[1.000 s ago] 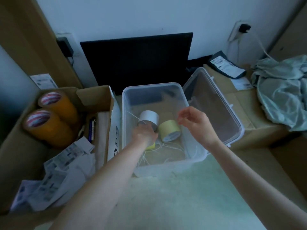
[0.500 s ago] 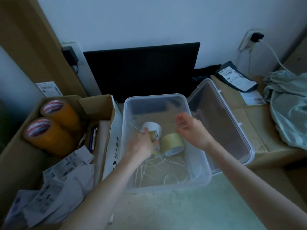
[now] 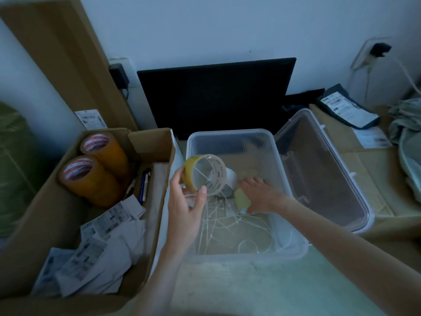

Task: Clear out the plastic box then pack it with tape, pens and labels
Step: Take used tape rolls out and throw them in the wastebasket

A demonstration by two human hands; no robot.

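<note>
1. My left hand pinches a yellow tape roll over the plastic box, at its nine o'clock rim.
2. My right hand, fingers spread, rests inside on a pale yellow roll.

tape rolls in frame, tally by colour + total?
Orange-brown rolls in the cardboard box: 2
Yellow roll gripped by the left hand: 1
White roll in the plastic box: 1
Yellow roll under the right hand: 1
Total: 5
</note>
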